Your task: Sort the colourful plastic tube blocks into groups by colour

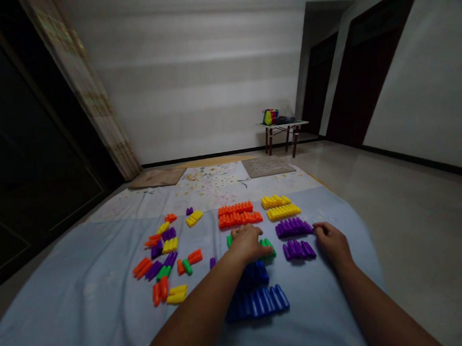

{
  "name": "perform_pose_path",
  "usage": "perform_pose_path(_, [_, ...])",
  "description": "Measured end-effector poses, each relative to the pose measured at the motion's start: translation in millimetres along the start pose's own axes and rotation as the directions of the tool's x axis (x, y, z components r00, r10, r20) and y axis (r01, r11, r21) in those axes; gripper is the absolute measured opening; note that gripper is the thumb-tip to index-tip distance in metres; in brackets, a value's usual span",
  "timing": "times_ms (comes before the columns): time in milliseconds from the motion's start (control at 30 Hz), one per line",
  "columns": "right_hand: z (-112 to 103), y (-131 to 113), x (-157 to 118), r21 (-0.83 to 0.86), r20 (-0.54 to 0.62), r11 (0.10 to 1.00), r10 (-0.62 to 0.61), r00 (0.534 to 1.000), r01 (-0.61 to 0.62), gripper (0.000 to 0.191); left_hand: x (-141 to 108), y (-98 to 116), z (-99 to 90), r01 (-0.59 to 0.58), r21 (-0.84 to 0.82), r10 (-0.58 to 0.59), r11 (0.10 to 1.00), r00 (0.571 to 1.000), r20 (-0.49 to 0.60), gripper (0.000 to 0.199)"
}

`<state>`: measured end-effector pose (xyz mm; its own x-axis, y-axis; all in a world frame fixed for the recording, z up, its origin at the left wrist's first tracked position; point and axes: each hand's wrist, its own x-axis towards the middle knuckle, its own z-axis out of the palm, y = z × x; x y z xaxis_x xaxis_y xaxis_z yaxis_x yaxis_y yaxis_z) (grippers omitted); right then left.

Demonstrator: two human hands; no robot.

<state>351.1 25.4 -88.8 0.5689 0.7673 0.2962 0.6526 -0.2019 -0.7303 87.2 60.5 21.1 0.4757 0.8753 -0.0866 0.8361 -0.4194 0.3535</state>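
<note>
I've got the left hand [249, 242] over the sideways row of green, tapered, plastic-looking pegs [267, 248], grip hidden, can't tell, and the right hand [334, 243], fingers narrow, at the right end of the farther purple, similar row [292, 228], hold unclear.

The left hand [249, 243] is positioned at frame centre over the row of green pieces [267, 247], with the right hand [332, 242] to its right, fingertips at the right end of the upper purple row [293, 228]. Orange rows [240, 219] and yellow rows [283, 211] lie above centre, blue rows [260, 302] at lower centre, and mixed-colour loose pieces [170, 245] left of centre, all on a light-blue cover [93, 286]. A small table [301, 122] stands at upper right.
</note>
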Motion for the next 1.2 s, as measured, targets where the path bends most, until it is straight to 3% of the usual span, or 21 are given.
perform_pose_path(133, [0,2,0,-0.004,0.008,1.0,0.005,1.0,-0.005,0.036,-14,-23,-16.3,0.044,-0.045,-0.049,0.998,0.991,-0.122,0.048])
perform_pose_path(267, [-1,3,1,-0.005,0.018,1.0,0.016,1.0,-0.016,0.037,-33,-72,-32.0,0.16,-0.052,-0.168,0.986,0.955,-0.243,0.04])
perform_pose_path(467, [-1,2,1,-0.012,0.016,1.0,0.02,1.0,-0.019,0.038,-78,-159,-45.3,0.385,0.003,-0.373,0.923,0.897,-0.235,0.034])
perform_pose_path(600, [0,2,1,-0.022,0.026,0.999,0.033,0.999,-0.033,0.039,-102,-193,-44.2,0.456,0.045,-0.444,0.889,0.882,-0.158,0.028])
perform_pose_path(867, [0,7,3,-0.04,0.03,0.999,0.03,0.999,-0.028,0.039,-100,-215,-37.6,0.487,0.012,-0.484,0.873,0.869,-0.102,0.022])
perform_pose_path(1067, [0,7,3,-0.036,0.02,0.999,0.012,1.0,-0.011,0.038,-103,-210,-37.1,0.521,0.012,-0.515,0.853,0.847,-0.131,0.029])
perform_pose_path(1200, [1,8,4,-0.043,0.027,0.999,0.034,0.999,-0.033,0.038,-101,-205,-33.7,0.488,-0.016,-0.483,0.872,0.856,-0.185,0.034])
